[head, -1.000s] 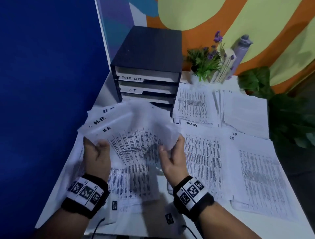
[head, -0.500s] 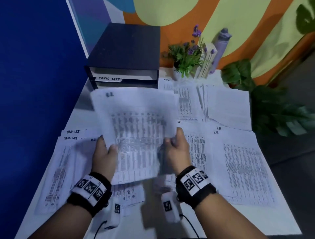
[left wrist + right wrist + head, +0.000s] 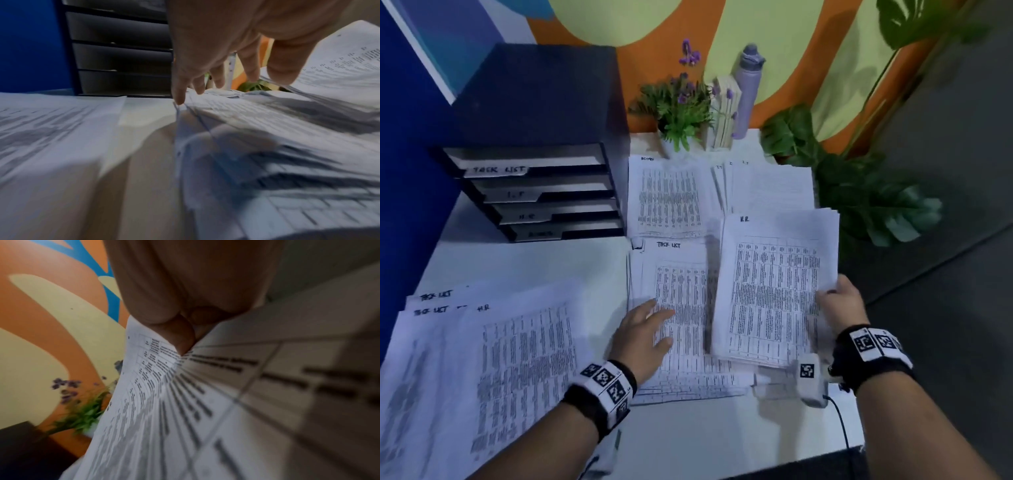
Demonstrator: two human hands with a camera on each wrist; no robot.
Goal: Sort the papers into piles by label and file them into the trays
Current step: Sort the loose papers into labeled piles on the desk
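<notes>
My right hand point(image 3: 835, 301) pinches the right edge of a stack of sheets marked H.R. point(image 3: 774, 291), thumb on top point(image 3: 180, 339), holding it just over the H.R. pile at the table's right. My left hand point(image 3: 650, 329) hovers with straight spread fingers point(image 3: 218, 78) over the TASK LIST pile point(image 3: 678, 274) in the middle. An ADMIN pile point(image 3: 667, 195) and an I.T pile point(image 3: 767, 185) lie behind. A mixed heap point(image 3: 482, 359) covers the front left. The black tray unit point(image 3: 534, 192) with several labelled drawers stands at the back left.
A potted lavender plant point(image 3: 681, 106), a small book stand point(image 3: 722, 113) and a lilac bottle point(image 3: 748, 89) line the back wall. Large green leaves point(image 3: 859, 192) crowd the table's right edge. A blue partition point(image 3: 407, 171) bounds the left.
Both hands held the H.R. sheets up in front of the trays; now the right hand alone has carried them right and down over the H.R. pile, and the left has let go.
</notes>
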